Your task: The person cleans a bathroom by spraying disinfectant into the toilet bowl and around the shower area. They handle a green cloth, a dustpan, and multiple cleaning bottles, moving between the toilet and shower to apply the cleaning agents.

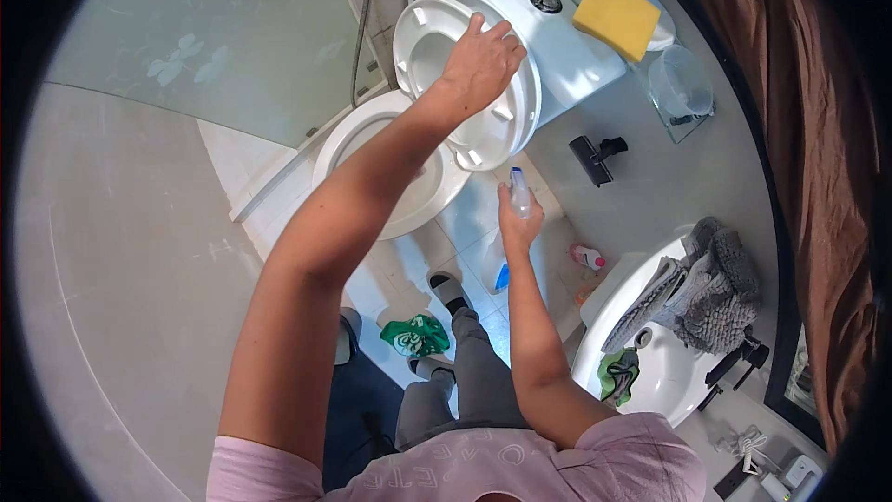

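Observation:
A white toilet seat (490,141) is raised, with its lid (531,102) behind it, leaning toward the tank. My left hand (483,65) reaches across the bowl, its fingers curled on the seat's upper part. Below the seat is the white toilet bowl (333,151), partly covered by my left forearm. My right hand (521,221) is wrapped round a clear spray bottle (519,195) with a blue nozzle tip, held just below the seat's lower edge. Some of the bottle is hidden behind my fingers.
A yellow sponge (616,17) and a clear cup (681,81) sit by the tank (581,70). Grey towels (715,293) drape over the sink (664,381), which holds a green-grey cloth (618,376). A green plastic bag (415,336) lies near my feet; a glass panel (186,28) stands left.

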`<state>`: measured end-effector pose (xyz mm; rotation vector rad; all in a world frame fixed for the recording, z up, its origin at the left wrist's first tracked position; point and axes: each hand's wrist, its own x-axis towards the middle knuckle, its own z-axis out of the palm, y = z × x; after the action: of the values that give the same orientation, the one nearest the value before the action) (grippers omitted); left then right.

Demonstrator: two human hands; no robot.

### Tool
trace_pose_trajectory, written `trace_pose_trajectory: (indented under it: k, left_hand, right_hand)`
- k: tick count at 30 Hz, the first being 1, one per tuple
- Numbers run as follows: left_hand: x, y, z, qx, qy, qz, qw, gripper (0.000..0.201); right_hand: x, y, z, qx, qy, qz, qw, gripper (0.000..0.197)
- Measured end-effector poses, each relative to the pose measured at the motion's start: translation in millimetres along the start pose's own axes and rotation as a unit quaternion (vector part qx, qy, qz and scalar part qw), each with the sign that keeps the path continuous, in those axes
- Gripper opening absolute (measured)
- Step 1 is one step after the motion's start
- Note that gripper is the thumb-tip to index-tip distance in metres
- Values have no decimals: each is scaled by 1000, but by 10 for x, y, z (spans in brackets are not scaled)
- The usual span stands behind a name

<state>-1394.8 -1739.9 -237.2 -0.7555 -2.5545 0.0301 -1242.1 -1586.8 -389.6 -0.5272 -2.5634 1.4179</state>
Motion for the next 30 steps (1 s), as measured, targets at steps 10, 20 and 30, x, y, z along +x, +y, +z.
trace_pose_trajectory:
  k: [10,20,30]
  left_hand:
    - [-1302,-235,-746,-23,-148,-12,989,7]
    - [-3332,-198,-357,3,-204,-112,972,7]
    - [-4309,167,363,0,-294,-255,921,29]
  right_hand:
    - [180,142,-26,-122,-143,-14,982,31]
    - [123,73,620,-146,-152,-64,976,32]
    - [192,-256,975,-122,-128,-20,984,36]
